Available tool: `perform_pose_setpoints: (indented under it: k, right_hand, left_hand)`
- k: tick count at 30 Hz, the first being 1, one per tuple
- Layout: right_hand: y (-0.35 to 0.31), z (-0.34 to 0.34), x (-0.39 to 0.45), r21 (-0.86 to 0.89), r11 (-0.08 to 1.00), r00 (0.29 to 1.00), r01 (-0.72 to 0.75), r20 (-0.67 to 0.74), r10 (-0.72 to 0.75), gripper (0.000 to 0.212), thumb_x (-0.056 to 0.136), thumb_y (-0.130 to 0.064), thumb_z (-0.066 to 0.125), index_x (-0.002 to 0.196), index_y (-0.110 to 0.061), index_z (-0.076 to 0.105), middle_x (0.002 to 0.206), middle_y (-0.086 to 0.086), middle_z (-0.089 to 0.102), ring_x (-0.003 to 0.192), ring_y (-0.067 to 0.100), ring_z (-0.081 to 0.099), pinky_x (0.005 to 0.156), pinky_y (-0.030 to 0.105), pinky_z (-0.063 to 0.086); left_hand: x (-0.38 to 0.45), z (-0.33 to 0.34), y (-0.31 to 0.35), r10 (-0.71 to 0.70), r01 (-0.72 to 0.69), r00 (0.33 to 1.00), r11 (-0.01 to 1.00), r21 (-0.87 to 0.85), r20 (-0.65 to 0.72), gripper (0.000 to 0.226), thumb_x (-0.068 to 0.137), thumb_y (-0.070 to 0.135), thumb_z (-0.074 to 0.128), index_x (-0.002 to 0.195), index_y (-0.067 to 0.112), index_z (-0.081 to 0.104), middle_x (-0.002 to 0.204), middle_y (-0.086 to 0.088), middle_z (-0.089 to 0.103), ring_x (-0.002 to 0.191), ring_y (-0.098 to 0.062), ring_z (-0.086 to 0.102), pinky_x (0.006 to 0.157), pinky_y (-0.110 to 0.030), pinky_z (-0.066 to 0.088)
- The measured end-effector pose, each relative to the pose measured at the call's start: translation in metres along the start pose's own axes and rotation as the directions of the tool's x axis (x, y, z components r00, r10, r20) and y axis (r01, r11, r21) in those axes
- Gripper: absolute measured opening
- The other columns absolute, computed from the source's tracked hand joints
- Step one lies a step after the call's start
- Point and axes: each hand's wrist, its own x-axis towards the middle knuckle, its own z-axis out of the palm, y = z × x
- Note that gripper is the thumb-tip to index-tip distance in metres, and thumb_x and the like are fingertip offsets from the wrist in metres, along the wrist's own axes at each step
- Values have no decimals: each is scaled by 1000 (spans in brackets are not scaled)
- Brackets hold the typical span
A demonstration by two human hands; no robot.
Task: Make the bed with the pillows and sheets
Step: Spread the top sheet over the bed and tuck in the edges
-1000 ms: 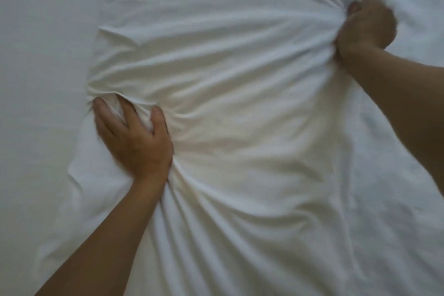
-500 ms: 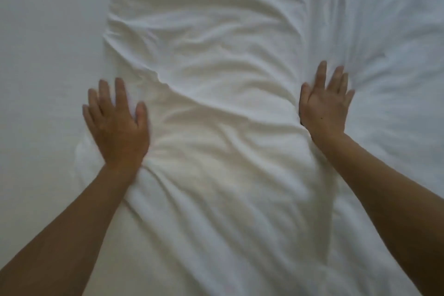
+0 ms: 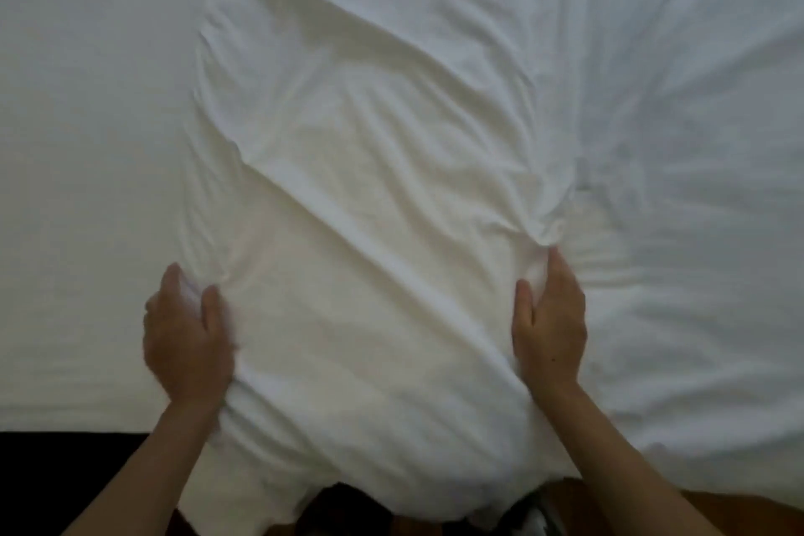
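Observation:
A white pillow in a wrinkled case lies lengthwise on the white bed sheet, its near end hanging over the bed's front edge. My left hand grips the pillow's left side, thumb on top and fingers round the edge with cloth between them. My right hand holds the right side, thumb on top and fingers along the edge, where the case bunches at the fingertips. A second layer of creased white bedding lies to the right of the pillow.
The bed's front edge runs along the bottom left, with dark floor below it. Dark clothing and my legs show under the pillow's near end. The sheet to the left lies flat and smooth.
Both hands lay flat and spread on the pillow half a second ago. They have slid back toward me and now grip its two sides; the pillow's near end has come over the bed edge.

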Motion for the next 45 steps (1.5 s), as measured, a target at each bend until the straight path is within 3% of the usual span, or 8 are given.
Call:
perform_pose_setpoints:
  k: [6, 17, 23, 28, 35, 40, 42, 45]
  right_hand:
    - [20, -4, -111, 150, 936, 946, -320, -14, 325, 60, 94, -46, 46, 143, -14, 34, 135, 12, 53, 116, 34, 54, 94, 41, 43]
    - [61, -4, -174, 166, 889, 897, -427, -46, 440, 44, 98, -46, 41, 106, -4, 51, 90, 8, 53, 80, 27, 51, 67, 34, 37]
    - [75, 2, -196, 176, 865, 878, -469, -15, 479, 43, 99, -45, 37, 99, -4, 51, 90, 12, 52, 83, 26, 50, 70, 36, 36]
    - [73, 0, -201, 156, 864, 873, -479, -21, 488, 40, 100, -42, 37, 97, -5, 51, 88, 12, 53, 81, 25, 49, 69, 36, 36]
    - [61, 9, -205, 120, 875, 872, -468, -98, 480, 41, 101, -41, 33, 106, -3, 46, 89, 12, 51, 79, 25, 48, 68, 40, 37]
    - [63, 15, -203, 99, 868, 860, -487, -120, 496, 41, 103, -39, 32, 110, -1, 46, 90, 11, 50, 80, 24, 47, 67, 36, 33]
    - [64, 15, -202, 73, 878, 867, -473, -136, 479, 41, 103, -38, 32, 108, 0, 47, 92, 17, 53, 79, 27, 49, 67, 35, 32]
    - [68, 16, -202, 47, 896, 879, -441, -180, 442, 42, 102, -39, 31, 104, -1, 49, 92, 20, 57, 79, 31, 52, 65, 39, 34]
  left_hand:
    - [-70, -33, -77, -164, 170, 985, 967, -191, 45, 40, 98, 36, 50, 126, 8, 51, 122, -16, 59, 108, -36, 57, 90, -46, 44]
    - [-156, -47, -157, -331, 394, 890, 904, -164, 314, 40, 102, 38, 42, 126, 8, 54, 118, -15, 61, 108, -35, 57, 81, -36, 39]
    - [-167, -36, -158, -609, 859, 513, 364, -361, 605, 40, 101, 45, 40, 116, 13, 60, 109, -5, 62, 93, -22, 59, 76, -31, 46]
    - [-167, -36, -160, -600, 865, 487, 232, -445, 635, 45, 99, 44, 49, 123, 8, 58, 113, -10, 64, 94, -22, 64, 62, -30, 49]
    - [-167, -37, -136, -601, 900, 312, -61, -431, 736, 36, 96, 44, 56, 117, 16, 62, 103, 0, 65, 93, -20, 62, 87, -40, 52]
    - [-153, -46, -131, -551, 864, 286, -204, -460, 784, 42, 104, 31, 38, 137, 7, 49, 139, -10, 52, 130, -29, 48, 101, -38, 40]
    - [-140, -44, -143, -467, 811, 261, -369, -454, 845, 49, 103, 40, 37, 140, 10, 47, 143, -10, 50, 129, -31, 48, 103, -43, 39]
    - [-124, -40, -150, -554, 800, 248, -345, -491, 794, 47, 99, 42, 48, 132, 10, 55, 133, -9, 59, 111, -29, 59, 84, -42, 51]
